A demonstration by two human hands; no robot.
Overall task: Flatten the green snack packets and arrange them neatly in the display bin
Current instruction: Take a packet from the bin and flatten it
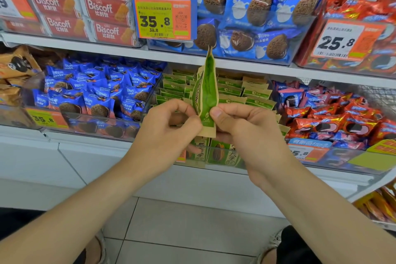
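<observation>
Left hand (169,122) and right hand (242,126) are pinching the base of a green-and-tan film snack packet (206,83), upright before the clear plastic display bin (235,163); it's looking light and crinkly, best held by its seams.

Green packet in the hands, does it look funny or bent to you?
Yes. The green packet, pinched at its lower end by the left hand and right hand, is folded lengthwise, not flat like the shelved packets standing in the display bin behind.
</observation>
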